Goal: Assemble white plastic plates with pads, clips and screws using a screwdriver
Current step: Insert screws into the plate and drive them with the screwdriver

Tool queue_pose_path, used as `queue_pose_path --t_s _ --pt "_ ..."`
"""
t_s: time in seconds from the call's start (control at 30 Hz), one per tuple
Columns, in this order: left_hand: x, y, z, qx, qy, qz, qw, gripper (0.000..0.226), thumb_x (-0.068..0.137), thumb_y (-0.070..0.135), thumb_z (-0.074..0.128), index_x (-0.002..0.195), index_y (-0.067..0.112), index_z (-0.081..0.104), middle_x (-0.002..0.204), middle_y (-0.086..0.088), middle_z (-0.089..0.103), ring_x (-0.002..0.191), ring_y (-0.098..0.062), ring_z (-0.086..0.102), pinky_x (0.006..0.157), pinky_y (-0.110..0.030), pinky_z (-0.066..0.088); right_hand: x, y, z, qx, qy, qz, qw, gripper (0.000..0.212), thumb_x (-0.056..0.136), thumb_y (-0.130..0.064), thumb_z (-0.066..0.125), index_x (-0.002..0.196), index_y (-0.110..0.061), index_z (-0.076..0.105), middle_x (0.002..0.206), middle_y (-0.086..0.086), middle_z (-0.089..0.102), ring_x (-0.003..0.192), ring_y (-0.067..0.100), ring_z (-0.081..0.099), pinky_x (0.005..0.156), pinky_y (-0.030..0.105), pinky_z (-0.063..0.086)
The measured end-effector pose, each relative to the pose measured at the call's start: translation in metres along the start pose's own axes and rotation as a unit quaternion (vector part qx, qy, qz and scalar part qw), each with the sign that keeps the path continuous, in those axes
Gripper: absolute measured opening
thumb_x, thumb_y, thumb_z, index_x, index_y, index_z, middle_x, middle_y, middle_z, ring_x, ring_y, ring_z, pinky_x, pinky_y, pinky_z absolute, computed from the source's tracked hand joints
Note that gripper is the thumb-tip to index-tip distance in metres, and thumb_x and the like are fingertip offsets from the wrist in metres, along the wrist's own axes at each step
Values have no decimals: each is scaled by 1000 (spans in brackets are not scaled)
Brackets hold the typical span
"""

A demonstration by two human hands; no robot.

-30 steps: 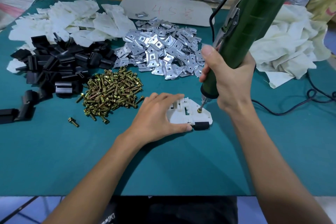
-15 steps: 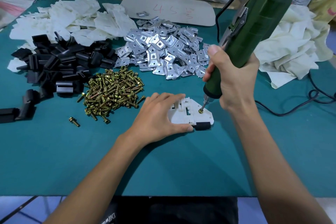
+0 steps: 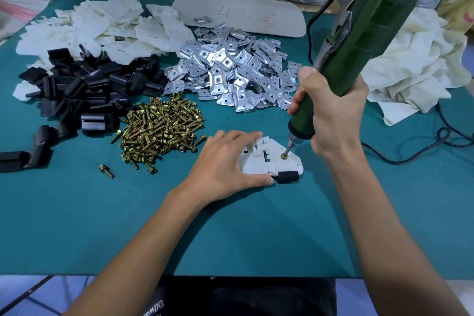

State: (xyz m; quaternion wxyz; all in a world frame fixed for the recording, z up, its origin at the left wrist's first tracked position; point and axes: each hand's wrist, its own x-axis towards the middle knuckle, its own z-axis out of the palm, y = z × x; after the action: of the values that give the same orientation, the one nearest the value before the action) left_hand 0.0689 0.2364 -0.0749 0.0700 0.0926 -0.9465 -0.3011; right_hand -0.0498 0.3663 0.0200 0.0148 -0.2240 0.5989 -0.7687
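- the white plate [image 3: 256, 165] lies flat on the green worktop [image 3: 77, 213], about mid-table and just in front of the person, with a black pad [image 3: 287, 177] already clipped on its near edge.
- a brass screw [image 3: 284, 156] sits in the plate's right-hand hole, and the tip of the green screwdriver [image 3: 359, 46] is on its head.
- left hand [image 3: 225, 164]: fingers lie straight-ish and flat across the plate's left half, thumb along the near edge. it's pressing down, not gripping.
- right hand [image 3: 331, 115]: fingers wrapped tight round the low end of the screwdriver, thumb up along the barrel.
- the driver leans to the right a fair bit. i'd stand it straighter over the screw so the bit doesn't cam out, and hold firm pressure on the plate so it can't spin.
- can't really tell from here if the screw is fully seated, the head looks close to flush.
- further out: screw pile [image 3: 161, 128] just left of the hand, one loose screw [image 3: 107, 171] nearer the edge, metal clips [image 3: 236, 72] behind, black pads [image 3: 89, 90] and spare plates [image 3: 102, 25] at the far left.
- the power cable [image 3: 410, 155] loops on the worktop to the right, near the forearm, so it could snag. nothing blocks the screw itself.
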Motion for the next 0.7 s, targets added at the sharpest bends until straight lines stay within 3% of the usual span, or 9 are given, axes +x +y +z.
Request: queue_pose_path --t_s 0.17,0.4,0.7 --pt "0 -1 0 -2 1 3 1000 100 61 87 62 147 39 43 130 15 55 111 -13 42 98 -31 33 -1 0 -1 -5 2 -1 1000 22 80 -26 79 74 -18 59 58 2 55 44 23 51 49 27 46" --pt "0 -1 0 -6 5 4 1000 99 62 87 61 147 39 43 131 15 55 110 -12 42 99 -34 36 0 -1 -2 8 5 11 1000 31 78 -28 81 84 -8 58 62 5 54 46 23 52 49 30 47" --pt "0 1 0 -3 3 3 1000 98 63 86 62 147 38 43 135 14 54 112 -13 43 98 -33 35 1 0 -3 16 14 8 1000 29 78 -27 80 83 -8 58 62 4 54 46 22 52 49 29 48"
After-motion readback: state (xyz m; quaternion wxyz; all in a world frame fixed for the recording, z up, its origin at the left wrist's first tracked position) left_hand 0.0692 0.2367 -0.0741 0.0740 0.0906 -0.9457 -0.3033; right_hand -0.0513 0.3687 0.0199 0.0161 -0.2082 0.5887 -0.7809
